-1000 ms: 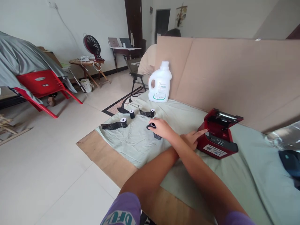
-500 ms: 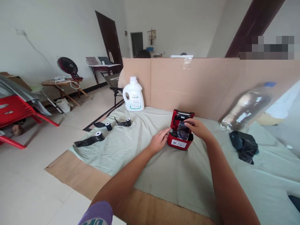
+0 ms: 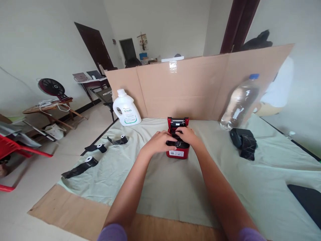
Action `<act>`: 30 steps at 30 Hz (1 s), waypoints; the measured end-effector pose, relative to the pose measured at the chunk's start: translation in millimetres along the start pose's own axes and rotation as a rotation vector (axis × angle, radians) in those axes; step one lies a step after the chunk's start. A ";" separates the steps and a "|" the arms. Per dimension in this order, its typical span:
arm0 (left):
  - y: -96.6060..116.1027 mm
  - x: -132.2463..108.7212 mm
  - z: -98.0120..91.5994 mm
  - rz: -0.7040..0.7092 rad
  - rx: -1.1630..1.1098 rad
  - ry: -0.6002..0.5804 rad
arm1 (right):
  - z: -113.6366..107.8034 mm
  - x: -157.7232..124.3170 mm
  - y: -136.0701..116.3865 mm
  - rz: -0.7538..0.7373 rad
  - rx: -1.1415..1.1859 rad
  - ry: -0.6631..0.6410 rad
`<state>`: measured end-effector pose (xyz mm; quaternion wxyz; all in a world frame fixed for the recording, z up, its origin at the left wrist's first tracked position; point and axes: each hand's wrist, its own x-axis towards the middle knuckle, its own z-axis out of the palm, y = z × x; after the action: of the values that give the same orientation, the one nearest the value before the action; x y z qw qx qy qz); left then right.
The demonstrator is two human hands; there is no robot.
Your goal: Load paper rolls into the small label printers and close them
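Red device [image 3: 185, 153]: smooth plastic, slight sheen; label [image 3: 176, 153], white, paper-like; lid bar [image 3: 173, 123], shiny, metallic. About the device, at 12 o'clock: cardboard panel [image 3: 180, 92], matt, with glossy clear tape [image 3: 173, 66]; at 2: bottle [image 3: 242, 100], transparent glossy plastic; at 6: cloth [image 3: 178, 190], matt, wrinkled; at 8: board [image 3: 65, 207], wood; at 9: black strip [image 3: 76, 171], faintly lustrous; at 10: jug [image 3: 128, 111], opaque plastic.

Single head-worn view, facing forward and down, forearms [image 3: 131, 189] close, cardboard panel [image 3: 185, 88] beyond
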<state>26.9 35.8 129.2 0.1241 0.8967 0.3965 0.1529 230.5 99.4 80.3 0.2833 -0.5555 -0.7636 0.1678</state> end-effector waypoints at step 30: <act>-27.2 5.1 35.0 -0.105 -0.396 0.401 | 23.7 -31.8 44.6 0.067 0.967 0.105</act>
<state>24.9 53.9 88.5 0.2238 0.7850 0.4216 0.3949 256.5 85.4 28.4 0.5415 -0.3923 -0.5643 0.4843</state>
